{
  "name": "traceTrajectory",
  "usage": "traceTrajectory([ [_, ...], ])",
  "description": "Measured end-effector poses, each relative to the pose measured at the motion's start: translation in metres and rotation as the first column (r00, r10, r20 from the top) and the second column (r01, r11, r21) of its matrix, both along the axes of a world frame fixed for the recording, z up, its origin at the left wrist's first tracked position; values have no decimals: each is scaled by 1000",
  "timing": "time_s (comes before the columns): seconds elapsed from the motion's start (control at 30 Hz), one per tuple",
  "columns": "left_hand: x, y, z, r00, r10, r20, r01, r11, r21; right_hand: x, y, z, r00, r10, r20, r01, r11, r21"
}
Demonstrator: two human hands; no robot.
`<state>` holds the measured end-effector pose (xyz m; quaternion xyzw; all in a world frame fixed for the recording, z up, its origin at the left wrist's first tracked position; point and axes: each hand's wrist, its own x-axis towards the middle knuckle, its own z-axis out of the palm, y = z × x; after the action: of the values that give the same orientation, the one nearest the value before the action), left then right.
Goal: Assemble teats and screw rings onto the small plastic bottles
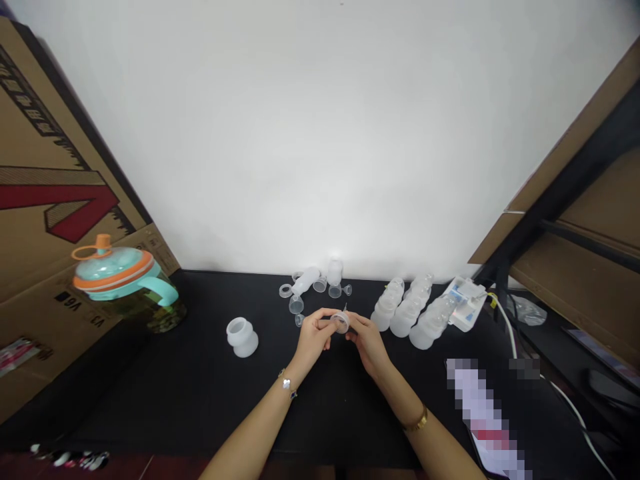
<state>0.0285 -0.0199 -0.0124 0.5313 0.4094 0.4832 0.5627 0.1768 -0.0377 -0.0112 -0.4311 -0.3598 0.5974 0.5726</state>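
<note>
My left hand (318, 331) and my right hand (367, 339) meet over the middle of the black table. Both are closed on a small clear ring (341, 323), which looks like a baby bottle collar with a teat in it; a thin tip sticks up from its far side. To the left of my left hand an open white bottle body (243, 337) stands upright with its wide mouth showing. Just beyond my hands lie loose bottle parts: a ring (285, 291), a clear cap (297, 305), a small teat (347, 290) and white bottle bodies (306, 280).
Several assembled bottles (430, 323) stand in rows on the right, beside a white power strip (467, 303) with a cable. A pixelated flat item (485, 417) lies at front right. A large teal-and-orange jug (127, 283) stands left, against a cardboard box (45, 200). A white wall rises behind.
</note>
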Motion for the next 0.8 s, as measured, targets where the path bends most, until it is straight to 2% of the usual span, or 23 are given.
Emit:
traceTrajectory([
  [0.3,0,-1,4,1000,0,5,0,1000,-7,-1,-1,3,1000,-19,20,19,1000,-2],
  [0.67,1,1,-2,993,-102,65,101,995,14,2,1,1,998,-55,-19,54,997,-52],
  [0.8,-1,1,-3,992,-100,77,98,995,23,3,1,2,998,-51,-32,48,996,-76],
])
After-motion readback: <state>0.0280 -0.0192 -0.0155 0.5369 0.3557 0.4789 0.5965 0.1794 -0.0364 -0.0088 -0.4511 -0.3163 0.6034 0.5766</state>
